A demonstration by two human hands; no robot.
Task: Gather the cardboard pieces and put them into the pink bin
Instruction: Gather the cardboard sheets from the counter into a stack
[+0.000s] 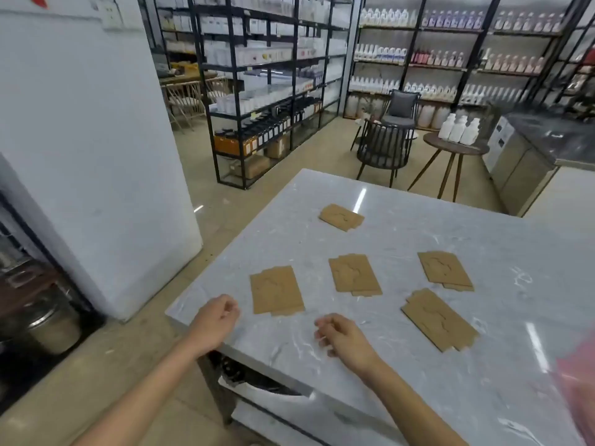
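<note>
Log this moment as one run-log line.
stage: not started | cardboard pieces: five flat on table | left hand: empty | right hand: empty | pink bin: at right edge, blurred

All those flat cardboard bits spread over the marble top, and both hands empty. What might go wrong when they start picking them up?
Three likely snags:
1. The cardboard pieces lie flat on the smooth table, so fingers may struggle to lift an edge.
2. The left piece sits near the table's edge; sliding it may knock it onto the floor.
3. The far piece lies well beyond both the left hand and the right hand, and the pink bin barely shows at the right, so drops are possible.
</note>
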